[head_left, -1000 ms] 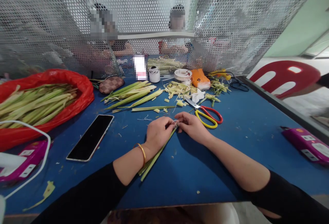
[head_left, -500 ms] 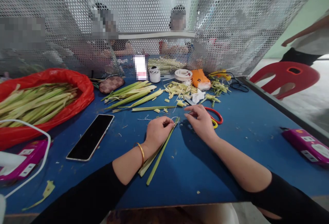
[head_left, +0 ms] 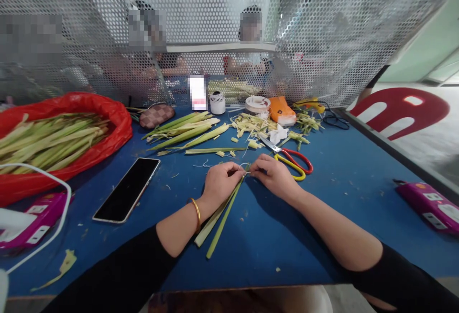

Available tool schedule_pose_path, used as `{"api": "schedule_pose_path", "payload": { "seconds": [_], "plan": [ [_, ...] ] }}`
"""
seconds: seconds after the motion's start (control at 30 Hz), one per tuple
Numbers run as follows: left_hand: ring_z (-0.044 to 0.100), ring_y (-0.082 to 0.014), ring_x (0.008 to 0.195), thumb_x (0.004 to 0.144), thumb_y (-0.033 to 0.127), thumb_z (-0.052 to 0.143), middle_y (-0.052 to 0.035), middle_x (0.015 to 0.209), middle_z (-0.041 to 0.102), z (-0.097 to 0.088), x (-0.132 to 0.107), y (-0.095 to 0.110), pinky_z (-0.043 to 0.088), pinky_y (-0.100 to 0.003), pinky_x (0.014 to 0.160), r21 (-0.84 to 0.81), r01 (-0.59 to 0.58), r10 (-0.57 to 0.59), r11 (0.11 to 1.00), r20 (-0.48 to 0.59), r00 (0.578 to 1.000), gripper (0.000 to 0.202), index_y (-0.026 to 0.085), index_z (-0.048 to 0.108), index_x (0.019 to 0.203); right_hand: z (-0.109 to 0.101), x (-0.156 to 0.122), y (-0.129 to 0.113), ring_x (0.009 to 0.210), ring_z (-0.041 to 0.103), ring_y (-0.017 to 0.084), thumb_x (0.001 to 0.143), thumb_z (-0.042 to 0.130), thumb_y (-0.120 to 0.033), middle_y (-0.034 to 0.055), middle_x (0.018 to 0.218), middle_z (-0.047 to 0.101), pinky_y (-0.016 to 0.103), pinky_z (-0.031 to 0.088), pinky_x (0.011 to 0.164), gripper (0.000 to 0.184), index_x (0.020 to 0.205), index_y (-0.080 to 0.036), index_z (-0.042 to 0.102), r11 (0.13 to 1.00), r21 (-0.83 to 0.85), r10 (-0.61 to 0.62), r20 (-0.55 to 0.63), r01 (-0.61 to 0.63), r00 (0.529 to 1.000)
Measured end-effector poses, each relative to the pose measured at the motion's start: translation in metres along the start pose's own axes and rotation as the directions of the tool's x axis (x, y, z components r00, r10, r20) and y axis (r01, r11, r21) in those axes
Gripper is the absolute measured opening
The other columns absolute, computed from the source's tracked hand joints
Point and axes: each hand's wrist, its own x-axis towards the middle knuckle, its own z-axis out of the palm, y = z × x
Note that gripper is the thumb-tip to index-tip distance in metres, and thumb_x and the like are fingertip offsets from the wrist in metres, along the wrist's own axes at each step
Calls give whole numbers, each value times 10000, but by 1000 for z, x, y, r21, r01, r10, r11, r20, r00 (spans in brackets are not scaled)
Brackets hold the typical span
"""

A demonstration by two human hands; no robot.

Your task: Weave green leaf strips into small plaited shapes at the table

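A perforated metal screen (head_left: 218,21) spans the back, and a person (head_left: 247,66) shows through it. Before it stretches the blue surface (head_left: 308,241), with a red chair (head_left: 428,105) beyond its right edge. A red plastic bag (head_left: 124,124), filled with long green-and-pale leaves (head_left: 53,136), sits at the far left. A loose pile of similar leaves (head_left: 190,128) lies toward the back, left of the middle.

Nearer, at the centre, two green strips (head_left: 223,224) lie slantwise, their upper ends between the person's hands and their lower ends fanned apart toward the near edge. A purple power strip (head_left: 426,205) lies at the right; a dark-screened phone (head_left: 127,189) lies flat between the bag and the left forearm.

The scissors (head_left: 304,165), with one red and one yellow handle, rest just beyond the right hand (head_left: 274,174). The left hand (head_left: 224,179) pinches the strips near their upper ends. The right hand, thumb and fingers pressed together beside it, pinches what seems to be white thread (head_left: 245,163), though the tips are too small to make out clearly.

Smaller still are the checked pouch (head_left: 157,115), the white jar (head_left: 217,105), the gold bracelet (head_left: 197,215) on the left wrist, and scattered pale scraps (head_left: 253,126).
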Motion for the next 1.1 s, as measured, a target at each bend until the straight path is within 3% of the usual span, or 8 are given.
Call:
{"api": "schedule_pose_path", "payload": {
  "seconds": [0.3, 0.47, 0.57, 0.63, 0.73, 0.83, 0.97, 1.1],
  "plan": [
    [551, -155, 636, 827, 287, 566, 7, 691, 647, -8, 0, 4, 269, -267, 549, 397, 28, -2, 917, -64, 998, 174, 221, 577, 667, -18, -1, -8, 622, 513, 108, 735, 508, 0, -11, 702, 556, 247, 340, 623, 231, 648, -186, 612, 970, -208, -75, 232, 125, 970],
    [567, -170, 661, 842, 273, 537, -4, 719, 656, -6, -1, 4, 261, -266, 546, 433, -4, 27, 901, -48, 998, 165, 224, 569, 688, -13, -1, -14, 796, 579, 141, 827, 563, -149, 28, 873, 587, 275, 424, 745, 147, 687, -192, 576, 979, 185, -116, 145, 88, 983],
    [572, -166, 663, 820, 255, 546, -2, 732, 670, -7, -2, 5, 275, -259, 552, 414, 4, 17, 910, -47, 999, 143, 228, 591, 688, -2, -1, -17, 938, 595, 179, 862, 559, -246, 50, 894, 620, 326, 434, 848, 179, 691, -193, 555, 892, 451, -103, 150, 24, 983],
    [566, -157, 644, 803, 250, 555, 0, 718, 668, -8, -2, 6, 287, -254, 556, 387, 29, -10, 922, -50, 999, 134, 227, 603, 680, 6, -1, -16, 869, 611, 177, 872, 555, -316, 32, 796, 621, 319, 453, 803, 211, 701, -192, 552, 821, 562, -37, 224, -98, 974],
    [552, -151, 622, 787, 288, 575, 8, 665, 643, -9, 1, 4, 320, -250, 570, 263, 76, -59, 962, -73, 996, 132, 219, 608, 679, 14, 0, -13, 661, 590, 140, 876, 549, -406, 3, 720, 604, 286, 455, 671, 256, 742, -187, 542, 789, 584, 38, 264, -191, 964],
    [537, -135, 586, 771, 338, 597, 17, 614, 616, -7, 4, 1, 379, -244, 587, -69, 64, -66, 996, -31, 997, 177, 196, 587, 666, 15, 0, -11, 640, 573, 130, 874, 552, -443, 1, 724, 600, 270, 439, 641, 293, 735, -187, 519, 804, 565, 59, 232, -184, 971],
    [483, -96, 499, 726, 377, 652, 41, 557, 573, -6, 5, 3, 372, -215, 511, -425, 136, -112, 895, 82, 990, 229, 179, 551, 671, 12, 1, -13, 648, 559, 134, 864, 547, -500, -2, 700, 587, 268, 432, 633, 339, 735, -188, 511, 803, 568, 71, 209, -180, 975],
    [414, -71, 420, 767, 417, 614, 56, 493, 537, -10, 4, 10, 295, -191, 433, -534, 198, -124, 822, 171, 977, 262, 179, 523, 702, 11, 2, -13, 671, 569, 141, 834, 568, -549, 2, 721, 586, 280, 449, 660, 377, 733, -190, 514, 767, 613, 91, 191, -191, 977]
  ]
}}
